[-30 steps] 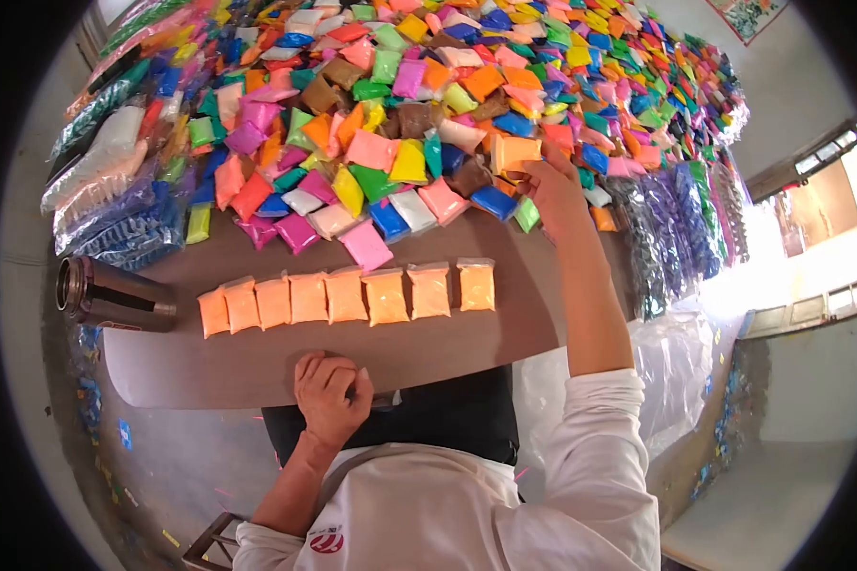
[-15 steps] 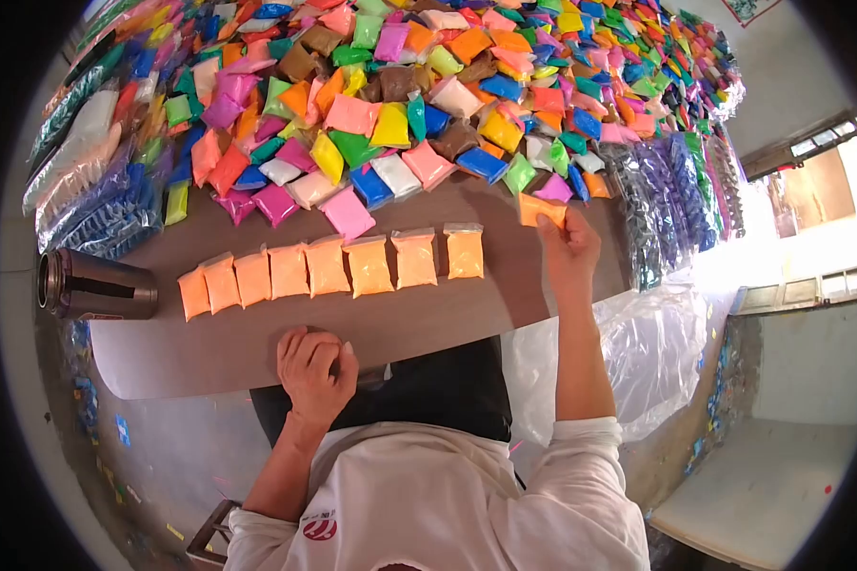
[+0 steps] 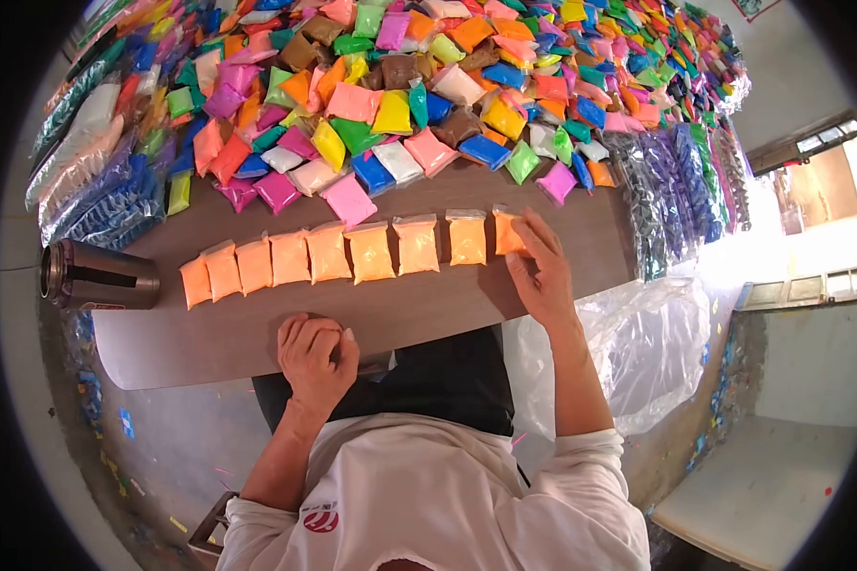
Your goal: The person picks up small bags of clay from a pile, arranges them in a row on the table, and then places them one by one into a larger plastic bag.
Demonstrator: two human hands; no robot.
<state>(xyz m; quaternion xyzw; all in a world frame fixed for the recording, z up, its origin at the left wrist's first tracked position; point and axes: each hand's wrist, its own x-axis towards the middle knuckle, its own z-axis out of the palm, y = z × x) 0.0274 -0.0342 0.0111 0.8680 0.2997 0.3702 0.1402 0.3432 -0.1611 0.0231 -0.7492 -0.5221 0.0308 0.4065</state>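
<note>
At the right end of a row of small clear packets, my right hand (image 3: 544,271) grips an orange packet (image 3: 508,234), its fingers covering the packet's right side. This packet lies at the table surface, a small gap away from its neighbour, another light-orange packet (image 3: 468,238). Several more of the same colour run leftward in a slightly curved line, such as the packet (image 3: 369,253) near the middle and the leftmost packet (image 3: 196,283). My left hand (image 3: 316,360) rests at the table's near edge below the row, fingers curled in and nothing seen in them.
A big heap of multicoloured packets (image 3: 390,112) covers the table's far side. On the left a metal flask (image 3: 100,276) lies near the row. Bundles of dark and purple packets (image 3: 671,195) stand at the right; clear plastic sheeting (image 3: 628,352) hangs below the brown table (image 3: 419,309).
My right hand has come down and left from the heap's edge, bringing the orange packet to the row's right end. My left hand stays in place.
</note>
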